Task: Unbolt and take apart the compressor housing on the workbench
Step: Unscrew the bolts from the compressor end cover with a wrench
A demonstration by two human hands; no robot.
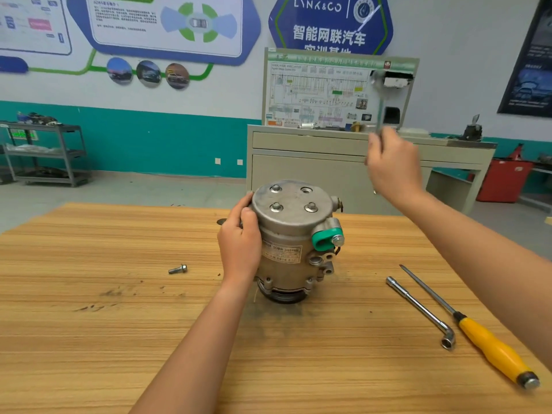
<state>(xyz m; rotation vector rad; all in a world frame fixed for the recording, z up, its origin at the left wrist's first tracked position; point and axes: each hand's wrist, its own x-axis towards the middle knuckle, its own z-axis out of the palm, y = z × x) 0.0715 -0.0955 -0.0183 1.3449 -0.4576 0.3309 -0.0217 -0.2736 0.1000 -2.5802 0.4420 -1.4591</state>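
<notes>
The grey metal compressor (294, 240) stands upright on the wooden workbench (119, 324), with a green cap on its right side. Its round top cover (291, 201) shows three bolt heads and one empty hole. My left hand (240, 243) grips the housing's left side, fingers curled over the cover's rim. My right hand (391, 168) is raised above and to the right of the compressor and holds a blurred metal wrench (378, 100) pointing upward. One removed bolt (178, 269) lies on the bench to the left.
An L-shaped socket wrench (421, 313) and a yellow-handled screwdriver (490, 348) lie on the bench at the right. Behind the bench stand a beige cabinet with a wiring-diagram board (328, 94), a grey shelf cart (44, 153) at the left and a red bin (504, 180).
</notes>
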